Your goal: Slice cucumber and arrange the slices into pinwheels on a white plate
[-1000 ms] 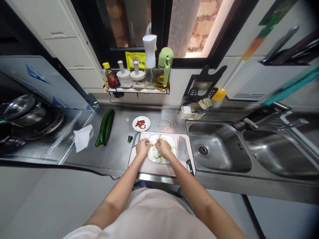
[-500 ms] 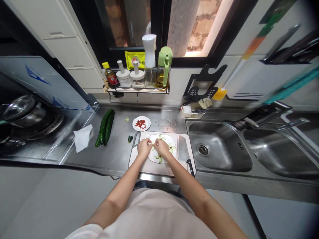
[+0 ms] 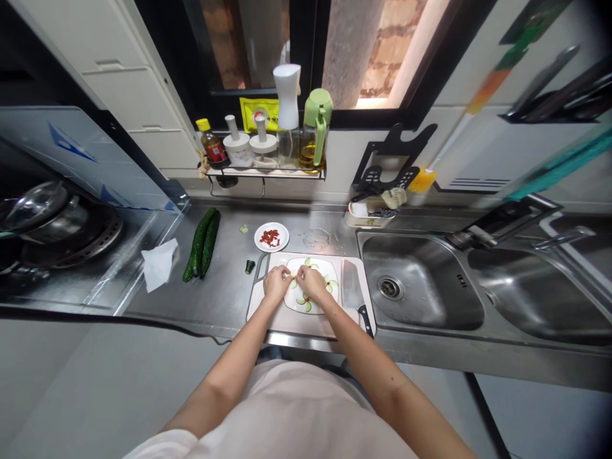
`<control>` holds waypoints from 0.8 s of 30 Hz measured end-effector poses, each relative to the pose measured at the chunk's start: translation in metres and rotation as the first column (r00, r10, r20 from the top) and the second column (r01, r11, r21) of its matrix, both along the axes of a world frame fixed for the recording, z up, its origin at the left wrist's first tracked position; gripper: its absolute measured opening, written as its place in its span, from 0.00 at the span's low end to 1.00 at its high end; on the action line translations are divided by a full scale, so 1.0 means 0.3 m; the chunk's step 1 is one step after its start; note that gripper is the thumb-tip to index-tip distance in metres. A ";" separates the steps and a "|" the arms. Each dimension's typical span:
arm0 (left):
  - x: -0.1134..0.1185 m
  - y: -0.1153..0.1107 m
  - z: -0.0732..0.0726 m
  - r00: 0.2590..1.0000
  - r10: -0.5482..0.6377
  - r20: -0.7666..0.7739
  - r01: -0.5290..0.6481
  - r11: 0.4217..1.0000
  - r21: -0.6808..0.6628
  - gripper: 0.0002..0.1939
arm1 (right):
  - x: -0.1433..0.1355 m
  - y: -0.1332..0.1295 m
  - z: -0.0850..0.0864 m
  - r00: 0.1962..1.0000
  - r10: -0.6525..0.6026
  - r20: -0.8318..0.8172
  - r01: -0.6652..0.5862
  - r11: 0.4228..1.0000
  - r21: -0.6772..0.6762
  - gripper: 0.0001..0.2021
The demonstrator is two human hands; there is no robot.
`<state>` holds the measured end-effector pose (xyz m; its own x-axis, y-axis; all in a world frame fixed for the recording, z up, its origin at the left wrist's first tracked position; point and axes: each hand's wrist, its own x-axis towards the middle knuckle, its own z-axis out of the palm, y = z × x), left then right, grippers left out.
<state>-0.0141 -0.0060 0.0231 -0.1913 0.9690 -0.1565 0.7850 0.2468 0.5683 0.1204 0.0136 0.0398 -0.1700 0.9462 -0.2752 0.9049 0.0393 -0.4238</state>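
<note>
A white square plate (image 3: 312, 308) lies on the pale cutting board (image 3: 282, 324). Thin cucumber slices (image 3: 304, 301) with small red bits form clusters on it. At the plate's left edge, my left hand (image 3: 277, 282) has its fingertips pinched beside a pale green slice. My right hand (image 3: 310, 281) is close beside it over the plate, fingertips also together. What either hand pinches is too small to make out. A cleaver (image 3: 352, 287) rests on the board's right side. Behind the board stands a small white plate (image 3: 271, 227) of red pieces.
Whole cucumbers (image 3: 203, 245), a cucumber end (image 3: 249, 266) and a white tissue (image 3: 159, 264) lie to the left. A steel sink (image 3: 425, 287) is at the right. Bottles and jars stand on a wall rack (image 3: 272, 172); a pot (image 3: 45, 213) sits far left.
</note>
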 end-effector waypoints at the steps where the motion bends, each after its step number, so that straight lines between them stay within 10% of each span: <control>1: -0.002 0.001 -0.003 1.000 0.010 0.018 -0.010 1.000 -0.006 0.07 | 0.004 0.000 0.004 1.000 -0.011 -0.013 0.011 1.000 0.010 0.08; 12: -0.087 -0.024 -0.016 0.965 0.150 0.216 -0.163 0.986 0.043 0.11 | 0.204 -0.016 0.070 0.935 -0.220 -0.279 0.251 0.965 0.080 0.11; 24: -0.132 -0.099 -0.066 0.922 0.124 0.368 -0.152 0.987 0.047 0.14 | 0.447 -0.186 0.011 0.915 -0.320 -0.246 0.330 0.944 0.002 0.12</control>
